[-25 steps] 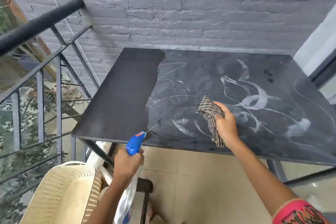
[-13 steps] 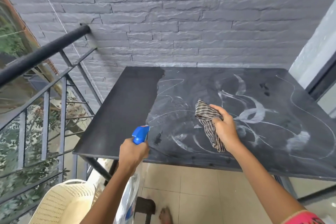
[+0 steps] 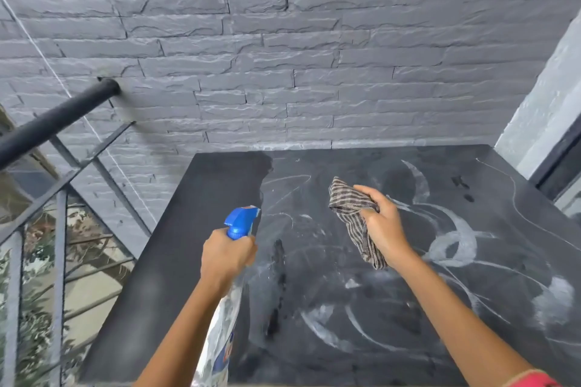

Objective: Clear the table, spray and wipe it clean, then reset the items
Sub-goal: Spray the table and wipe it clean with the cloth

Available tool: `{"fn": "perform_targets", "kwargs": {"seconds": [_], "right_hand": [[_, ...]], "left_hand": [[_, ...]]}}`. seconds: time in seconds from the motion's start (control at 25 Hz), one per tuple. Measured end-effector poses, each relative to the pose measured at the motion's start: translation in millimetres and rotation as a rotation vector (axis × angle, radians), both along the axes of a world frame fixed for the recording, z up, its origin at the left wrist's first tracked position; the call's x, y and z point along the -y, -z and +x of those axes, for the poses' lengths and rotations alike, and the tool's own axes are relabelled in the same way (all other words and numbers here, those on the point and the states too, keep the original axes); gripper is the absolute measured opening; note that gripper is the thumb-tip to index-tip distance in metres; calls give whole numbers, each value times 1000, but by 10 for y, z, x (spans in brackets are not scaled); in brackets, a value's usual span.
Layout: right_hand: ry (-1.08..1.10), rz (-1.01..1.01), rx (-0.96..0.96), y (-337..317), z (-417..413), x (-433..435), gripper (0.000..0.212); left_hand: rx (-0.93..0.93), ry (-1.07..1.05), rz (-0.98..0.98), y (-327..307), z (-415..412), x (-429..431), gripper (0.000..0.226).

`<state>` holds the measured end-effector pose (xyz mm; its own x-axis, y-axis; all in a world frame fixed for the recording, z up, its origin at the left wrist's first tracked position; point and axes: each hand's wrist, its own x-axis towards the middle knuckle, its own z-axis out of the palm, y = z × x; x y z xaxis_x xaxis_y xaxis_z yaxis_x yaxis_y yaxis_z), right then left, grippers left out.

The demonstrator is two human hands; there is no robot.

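- Table [image 3: 204,261] sits right below, butted against the grey brick wall [image 3: 283,56]. White streaks [image 3: 456,236] smear its middle and right, while the left strip is dry and dull.
- Spray bottle [image 3: 240,220] has come up from below the near edge and now hangs over the top, nozzle facing the wall. The left hand [image 3: 226,258] is wrapped tight round its neck.
- Cloth [image 3: 349,201] rises too, bunched in the curled fingers of the right hand [image 3: 382,229], tail dangling. I cannot tell whether it touches the surface.
- Clearing looks done, and we're mid spray-and-wipe. Another squirt seems likely, probably on that dry strip.
- Black railing [image 3: 56,122] runs close on the left and could crowd that elbow.
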<state>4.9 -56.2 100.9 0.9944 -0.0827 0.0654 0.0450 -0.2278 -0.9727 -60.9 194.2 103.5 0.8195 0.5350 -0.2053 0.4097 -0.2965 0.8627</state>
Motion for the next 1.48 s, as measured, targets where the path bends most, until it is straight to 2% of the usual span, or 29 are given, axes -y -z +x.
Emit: {"fn": "perform_targets", "kwargs": {"seconds": [0.08, 0.2, 0.36, 0.6, 0.8, 0.96, 1.08, 1.2, 1.48], "right_hand": [[-14, -9, 5, -28, 226, -113, 50], [12, -11, -7, -26, 567, -252, 53], [81, -33, -52, 89, 876, -337, 51], [99, -56, -115, 353, 1257, -563, 46], [73, -148, -156, 642, 1615, -920, 46], [-200, -418, -125, 1117, 1831, -1419, 56], [-466, -746, -68, 1559, 1953, -1702, 64], [-451, -891, 56, 1727, 2403, -1743, 67], [-469, -1076, 109, 1714, 3794, -1939, 63]], "left_hand": [[-11, 29, 10, -47, 308, -54, 30], [-36, 56, 15, -48, 769, -199, 41], [-27, 78, -10, -60, 1168, -349, 40], [144, 137, -86, -176, 1653, -531, 28], [290, 101, -125, -207, 2142, -739, 35], [366, 24, -165, -94, 2610, -889, 47], [420, 11, -163, -15, 2921, -989, 39], [479, 8, -133, 74, 3199, -1102, 31], [658, -3, -192, 264, 3396, -1120, 29]]}}
